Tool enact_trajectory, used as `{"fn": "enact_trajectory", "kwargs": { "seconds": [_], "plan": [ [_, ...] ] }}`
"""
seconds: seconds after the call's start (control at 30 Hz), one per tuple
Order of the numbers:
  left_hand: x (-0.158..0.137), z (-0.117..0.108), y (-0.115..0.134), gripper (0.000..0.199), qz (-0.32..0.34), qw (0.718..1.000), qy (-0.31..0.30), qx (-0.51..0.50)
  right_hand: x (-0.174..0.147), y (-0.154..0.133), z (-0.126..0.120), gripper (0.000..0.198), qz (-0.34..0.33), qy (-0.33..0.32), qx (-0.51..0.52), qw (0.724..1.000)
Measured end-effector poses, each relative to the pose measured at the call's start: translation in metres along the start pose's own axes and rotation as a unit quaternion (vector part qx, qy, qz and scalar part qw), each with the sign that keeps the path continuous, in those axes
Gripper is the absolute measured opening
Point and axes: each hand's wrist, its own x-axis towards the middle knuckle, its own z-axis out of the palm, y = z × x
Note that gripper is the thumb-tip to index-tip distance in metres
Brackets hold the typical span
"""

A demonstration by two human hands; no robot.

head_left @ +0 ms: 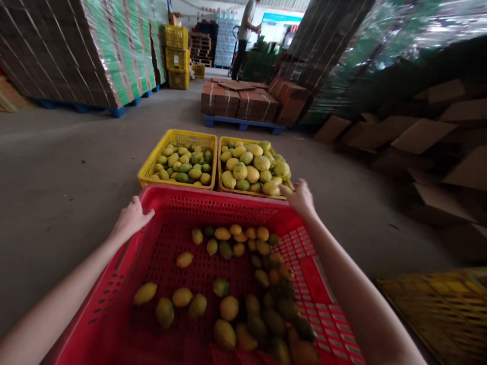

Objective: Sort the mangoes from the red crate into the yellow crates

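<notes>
A large red plastic crate [213, 205] with slotted walls fills the foreground. Lemons [229, 308], yellow to green, lie loose on its floor, thickest along the right side. My left hand [133, 217] is closed on the far left corner of the rim, thumb over the inside edge. At the far right corner, my right hand [300, 198] grips the rim, its fingertips partly hidden and close to the fruit beyond. Against the far side stand two yellow crates: the left crate [146, 170] holds smaller green-yellow lemons, the right crate [243, 138] larger ones heaped high.
Flattened cartons [258, 101] lie stacked on a blue pallet [243, 123] ahead. A wrapped pallet load [117, 50] stands left. Open cardboard boxes [422, 134] crowd the right, above a yellow crate [437, 299]. A person [245, 35] stands in back near stacked yellow crates [177, 58].
</notes>
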Motion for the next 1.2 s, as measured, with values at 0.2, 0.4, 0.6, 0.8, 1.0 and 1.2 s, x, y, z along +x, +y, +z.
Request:
{"fn": "enact_trajectory", "kwargs": {
  "seconds": [0.2, 0.4, 0.6, 0.8, 1.0, 1.2],
  "plan": [
    [-0.001, -0.001, 0.001, 0.072, 0.009, 1.000, 0.016, 0.016, -0.102, 0.044, -0.059, 0.041, -0.086, 0.166, 0.096, 0.978],
    [-0.006, -0.002, 0.002, 0.072, 0.018, 0.999, 0.030, 0.041, -0.147, 0.066, -0.033, 0.034, -0.149, -0.021, -0.017, 0.989],
    [-0.003, 0.002, 0.000, 0.072, 0.009, 0.999, 0.028, 0.040, -0.049, 0.005, -0.003, 0.047, -0.098, -0.046, -0.107, 0.988],
    [0.001, 0.007, 0.000, 0.068, -0.002, 1.000, 0.015, 0.013, 0.015, -0.015, 0.037, 0.069, -0.046, -0.126, -0.153, 0.979],
    [-0.003, 0.004, 0.004, 0.069, -0.017, 1.000, -0.014, 0.014, 0.035, 0.003, 0.023, 0.057, -0.039, -0.094, -0.103, 0.989],
    [-0.005, -0.001, 0.008, 0.066, -0.029, 0.999, -0.033, 0.022, 0.127, -0.005, 0.007, 0.064, 0.003, 0.017, 0.032, 0.999]
  ]
}}
